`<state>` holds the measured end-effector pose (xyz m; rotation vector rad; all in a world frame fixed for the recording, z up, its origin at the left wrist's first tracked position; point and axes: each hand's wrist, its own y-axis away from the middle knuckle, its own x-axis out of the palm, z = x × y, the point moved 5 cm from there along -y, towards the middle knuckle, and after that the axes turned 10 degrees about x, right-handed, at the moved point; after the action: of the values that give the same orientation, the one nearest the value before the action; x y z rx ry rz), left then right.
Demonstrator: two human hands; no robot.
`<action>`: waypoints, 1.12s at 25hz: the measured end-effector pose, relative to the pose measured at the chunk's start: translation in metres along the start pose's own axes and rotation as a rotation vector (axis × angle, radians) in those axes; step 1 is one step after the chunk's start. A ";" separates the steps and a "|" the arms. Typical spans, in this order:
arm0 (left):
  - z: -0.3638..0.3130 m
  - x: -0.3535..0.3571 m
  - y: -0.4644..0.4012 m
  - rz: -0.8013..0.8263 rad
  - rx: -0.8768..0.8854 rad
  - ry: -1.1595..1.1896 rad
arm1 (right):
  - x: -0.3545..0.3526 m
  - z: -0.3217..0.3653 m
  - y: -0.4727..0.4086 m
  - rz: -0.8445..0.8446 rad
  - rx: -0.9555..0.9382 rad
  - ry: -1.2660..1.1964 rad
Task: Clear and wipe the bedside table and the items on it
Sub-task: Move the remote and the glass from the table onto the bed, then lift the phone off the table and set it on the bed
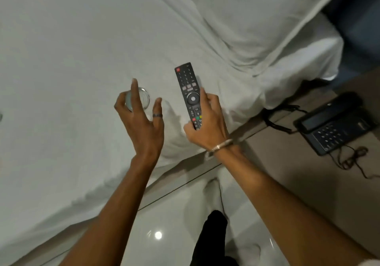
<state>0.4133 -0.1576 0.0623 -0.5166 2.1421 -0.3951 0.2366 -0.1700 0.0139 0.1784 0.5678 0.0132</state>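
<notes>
A black TV remote [188, 89] is in my right hand [207, 126], gripped at its lower end and held over the white bed sheet [61, 60], buttons facing up. A clear drinking glass [144, 97] stands upright on the sheet to the left of the remote. My left hand [144, 126] hovers just over it with fingers spread; the forefinger crosses in front of the glass and the hand grips nothing. The brown bedside table [277, 146] lies to the right of the bed, with a black telephone [333, 124] on it.
A white pillow [257, 19] lies at the head of the bed, near the table. The telephone's cords [349, 163] trail across the tabletop. Glossy white floor tiles [174, 214] run along the bed's edge below my arms.
</notes>
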 end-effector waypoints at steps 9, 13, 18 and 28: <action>0.049 0.019 -0.028 0.069 -0.119 -0.227 | 0.073 0.019 -0.060 0.048 -0.164 0.522; 0.000 0.032 -0.013 0.072 0.148 -0.427 | 0.035 -0.007 -0.042 -0.133 -0.182 0.481; -0.116 0.137 0.037 0.287 0.478 -0.042 | -0.085 -0.109 -0.021 -0.371 0.142 0.572; -0.255 0.403 0.154 1.245 0.701 0.051 | -0.244 -0.358 0.024 -0.483 1.024 -0.052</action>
<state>-0.0438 -0.2011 -0.1382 1.1743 1.7866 -0.3738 -0.1597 -0.1031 -0.1484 1.0274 0.5103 -0.7608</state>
